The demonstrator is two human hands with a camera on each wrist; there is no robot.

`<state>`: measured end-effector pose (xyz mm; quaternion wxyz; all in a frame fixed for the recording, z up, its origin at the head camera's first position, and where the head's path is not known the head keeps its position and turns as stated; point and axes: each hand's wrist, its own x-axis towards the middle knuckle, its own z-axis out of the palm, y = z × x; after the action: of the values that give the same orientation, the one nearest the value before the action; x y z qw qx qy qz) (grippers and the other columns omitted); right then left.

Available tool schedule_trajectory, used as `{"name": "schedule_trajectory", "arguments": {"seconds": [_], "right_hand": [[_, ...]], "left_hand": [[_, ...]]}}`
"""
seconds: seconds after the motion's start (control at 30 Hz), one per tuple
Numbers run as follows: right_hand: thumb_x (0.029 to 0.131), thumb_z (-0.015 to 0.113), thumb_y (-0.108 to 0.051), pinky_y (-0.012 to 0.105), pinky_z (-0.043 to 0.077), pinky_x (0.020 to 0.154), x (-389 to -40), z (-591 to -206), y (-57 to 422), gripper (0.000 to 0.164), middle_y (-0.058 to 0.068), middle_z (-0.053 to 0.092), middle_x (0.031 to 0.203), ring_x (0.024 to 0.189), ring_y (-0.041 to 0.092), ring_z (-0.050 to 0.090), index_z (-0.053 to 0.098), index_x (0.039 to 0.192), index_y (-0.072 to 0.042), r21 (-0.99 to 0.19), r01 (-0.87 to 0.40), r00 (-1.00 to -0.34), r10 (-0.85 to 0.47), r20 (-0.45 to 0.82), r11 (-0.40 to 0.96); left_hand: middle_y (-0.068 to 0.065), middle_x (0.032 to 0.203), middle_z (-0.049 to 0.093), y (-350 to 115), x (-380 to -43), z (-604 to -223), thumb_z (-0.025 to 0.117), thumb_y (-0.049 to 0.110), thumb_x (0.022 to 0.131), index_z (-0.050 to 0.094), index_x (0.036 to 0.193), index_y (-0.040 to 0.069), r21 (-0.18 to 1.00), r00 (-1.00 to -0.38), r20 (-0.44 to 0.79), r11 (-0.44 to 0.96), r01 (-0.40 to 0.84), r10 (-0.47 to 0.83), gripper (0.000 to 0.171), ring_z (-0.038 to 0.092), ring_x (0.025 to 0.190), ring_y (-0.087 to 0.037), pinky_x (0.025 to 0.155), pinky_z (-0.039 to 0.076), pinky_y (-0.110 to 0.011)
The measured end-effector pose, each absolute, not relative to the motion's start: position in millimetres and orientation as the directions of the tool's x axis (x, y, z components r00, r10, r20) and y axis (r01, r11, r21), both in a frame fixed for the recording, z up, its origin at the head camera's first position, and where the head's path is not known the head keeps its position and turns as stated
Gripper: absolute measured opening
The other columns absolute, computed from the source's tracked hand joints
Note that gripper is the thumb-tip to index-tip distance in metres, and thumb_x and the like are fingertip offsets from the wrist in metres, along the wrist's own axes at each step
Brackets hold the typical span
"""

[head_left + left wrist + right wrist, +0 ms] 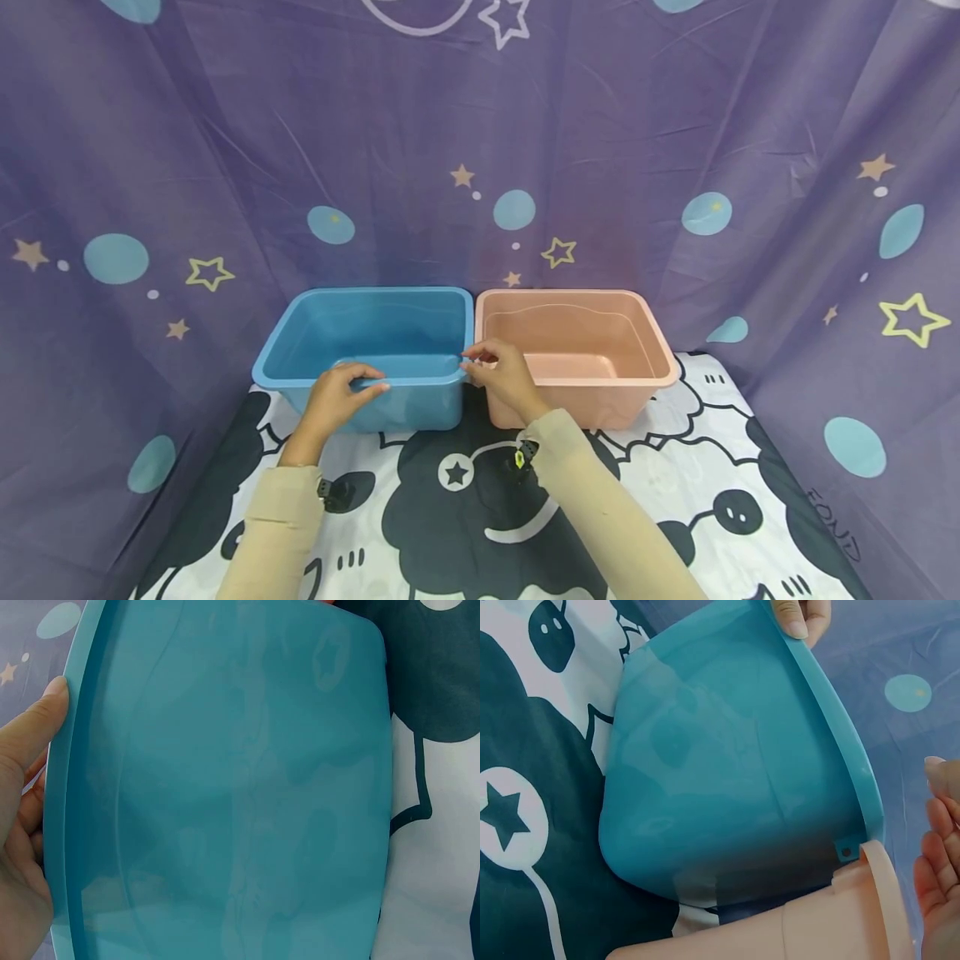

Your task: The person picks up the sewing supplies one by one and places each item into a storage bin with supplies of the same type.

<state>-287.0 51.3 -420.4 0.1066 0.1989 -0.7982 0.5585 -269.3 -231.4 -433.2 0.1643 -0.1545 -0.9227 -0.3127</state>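
Observation:
A blue plastic bin (360,410) and a peach plastic bin (577,404) stand side by side, their rims almost touching. My left hand (337,400) holds the blue bin's front rim, thumb outside and fingers over the inner side; the left wrist view shows the thumb (41,720) against the rim's edge. Above the blue bin's right front corner, close to where the bins meet, is my right hand (506,379). Its fingers (934,851) are loosely bent, with nothing between them, and sit apart from both rims in the right wrist view.
Beneath the bins lies a black-and-white cartoon sheep cloth (465,533). A purple curtain (420,150) with stars and blue spots hangs right behind them and on both sides. No contents show inside the visible parts of either bin.

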Motion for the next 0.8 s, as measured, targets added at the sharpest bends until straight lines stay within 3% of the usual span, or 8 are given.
{"name": "schedule_trajectory", "arguments": {"seconds": [0.17,0.33,0.6,0.8], "right_hand": [[0.08,0.074,-0.008,0.033,0.051,0.078,-278.8,-422.3,60.7,0.018,0.009,0.067,0.094,0.086,0.022,0.059,0.071,0.097,-0.004,-0.867,-0.424,-0.903,-0.202,0.38,0.261],[0.081,0.073,-0.009,0.029,0.051,0.083,-268.0,-424.7,68.2,0.016,0.007,0.067,0.097,0.088,0.018,0.058,0.071,0.096,-0.005,-0.883,-0.397,-0.91,-0.235,0.342,0.25],[0.081,0.069,0.001,0.022,0.049,0.074,-238.0,-408.7,78.3,0.016,0.02,0.062,0.096,0.086,0.026,0.057,0.068,0.095,0.007,-0.86,-0.445,-0.88,-0.3,0.369,0.249],[0.082,0.069,-0.003,0.026,0.048,0.08,-221.2,-402.8,87.3,0.014,0.016,0.061,0.099,0.092,0.025,0.055,0.07,0.096,0.0,-0.86,-0.407,-0.895,-0.324,0.308,0.307]], "left_hand": [[-0.007,0.096,0.07,-231.2,-269.3,-432.5,0.075,0.031,0.079,0.073,0.095,0.013,0.527,-0.902,0.391,0.758,0.384,0.185,0.024,0.061,0.096,-0.029,0.084,0.047,-0.048],[-0.006,0.096,0.07,-231.7,-269.8,-433.1,0.075,0.03,0.08,0.073,0.095,0.013,0.523,-0.903,0.387,0.762,0.382,0.187,0.023,0.06,0.097,-0.029,0.084,0.046,-0.048],[-0.007,0.096,0.07,-231.3,-269.7,-433.1,0.075,0.031,0.079,0.073,0.095,0.012,0.518,-0.901,0.39,0.764,0.385,0.19,0.025,0.061,0.096,-0.03,0.083,0.047,-0.049],[-0.007,0.097,0.07,-231.7,-269.4,-432.4,0.074,0.032,0.08,0.073,0.095,0.012,0.516,-0.904,0.383,0.768,0.38,0.19,0.025,0.061,0.097,-0.03,0.083,0.046,-0.049]]}}
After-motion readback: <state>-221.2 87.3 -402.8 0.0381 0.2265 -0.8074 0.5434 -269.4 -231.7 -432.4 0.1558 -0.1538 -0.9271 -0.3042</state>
